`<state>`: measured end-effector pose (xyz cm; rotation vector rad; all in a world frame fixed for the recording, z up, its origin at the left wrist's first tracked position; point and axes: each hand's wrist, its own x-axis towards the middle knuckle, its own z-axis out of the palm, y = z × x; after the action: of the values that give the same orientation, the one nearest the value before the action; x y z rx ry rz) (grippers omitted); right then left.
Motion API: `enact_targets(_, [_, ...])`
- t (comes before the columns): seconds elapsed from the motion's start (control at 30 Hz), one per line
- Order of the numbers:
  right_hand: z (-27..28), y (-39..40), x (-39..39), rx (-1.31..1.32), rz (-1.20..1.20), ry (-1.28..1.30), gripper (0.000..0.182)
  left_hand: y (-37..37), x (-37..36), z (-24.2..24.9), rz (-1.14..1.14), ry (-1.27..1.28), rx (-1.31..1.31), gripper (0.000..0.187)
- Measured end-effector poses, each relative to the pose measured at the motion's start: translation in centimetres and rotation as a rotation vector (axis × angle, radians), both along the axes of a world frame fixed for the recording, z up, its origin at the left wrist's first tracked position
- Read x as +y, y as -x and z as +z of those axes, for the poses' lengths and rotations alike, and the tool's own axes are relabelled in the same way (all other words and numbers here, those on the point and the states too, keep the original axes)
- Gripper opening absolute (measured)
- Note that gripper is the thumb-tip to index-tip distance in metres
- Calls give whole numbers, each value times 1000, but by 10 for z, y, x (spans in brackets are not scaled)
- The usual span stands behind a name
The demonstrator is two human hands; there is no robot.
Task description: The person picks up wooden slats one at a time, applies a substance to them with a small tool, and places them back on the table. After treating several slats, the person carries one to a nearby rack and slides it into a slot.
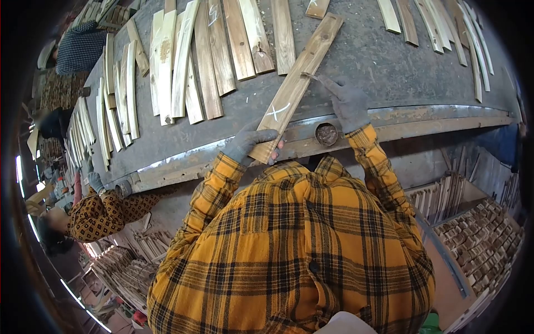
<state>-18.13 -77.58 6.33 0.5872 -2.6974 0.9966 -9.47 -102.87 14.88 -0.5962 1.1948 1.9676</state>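
Note:
A long wooden board slants across the metal table's near edge, with a white chalk X near its lower end. My left hand, in a grey glove, is wrapped round that lower end, thumb side on top and bare-looking fingertips showing at the far edge. My right hand, also gloved in grey, is beside the board's right edge. One finger stretches out and its tip rests on the board; the other fingers are partly hidden. I see nothing held in this hand.
Loose boards lie in rows across the metal table, with more boards at the far right. A round metal cup sits at the front edge. Co-workers are at the left. Stacked wood pieces stand at lower right.

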Motion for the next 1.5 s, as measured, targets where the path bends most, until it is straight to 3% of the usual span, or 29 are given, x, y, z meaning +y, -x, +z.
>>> enact_targets(0.07, [24,-5,-9,7,-55,-101,34,1,1,-1,-25,44,21,48])
enact_targets(0.17, [23,-18,-10,-398,48,480,33,-1,-1,-11,-29,266,183,57])
enact_targets(0.27, [38,-26,10,-863,-99,851,26,-3,-3,-24,-277,845,526,65])
enact_targets(0.37, [34,-31,23,-791,-151,908,22,-1,-5,-22,-297,923,452,72])
enact_targets(0.47, [41,-30,20,-798,-253,861,23,0,-1,-15,-316,1004,517,63])
enact_targets(0.57, [45,-27,19,-815,-324,862,24,0,-5,-29,-278,921,644,66])
enact_targets(0.67, [44,-27,11,-740,-365,897,23,1,-19,-21,-218,508,241,60])
enact_targets(0.77, [30,-14,15,-652,-348,987,23,-2,-13,-10,-107,306,149,39])
enact_targets(0.87, [11,15,11,-249,-231,802,22,3,-10,-6,-153,315,81,30])
enact_targets(0.97, [-1,34,16,4,-240,278,21,2,-9,-12,-170,298,13,27])
enact_targets(1.03, [0,32,17,-237,-304,511,23,3,-8,-11,-139,262,-17,27])
enact_targets(1.13, [-2,23,12,-264,-219,747,21,1,-7,-6,-73,205,-41,32])
enact_targets(1.2, [3,18,17,-195,-122,670,19,1,-12,-12,-38,124,-62,36])
enact_targets(1.27, [16,16,25,-156,-46,401,17,3,-14,-12,-50,52,-60,39])
enact_targets(1.37, [-22,35,24,-124,-200,598,35,5,-20,-12,-37,-93,-109,42])
enact_targets(1.43, [-35,36,13,-105,-183,738,34,4,-22,-16,-30,-203,-146,43])
enact_targets(1.5, [-37,36,13,-102,-115,693,32,5,-25,-19,-27,-316,-164,45])
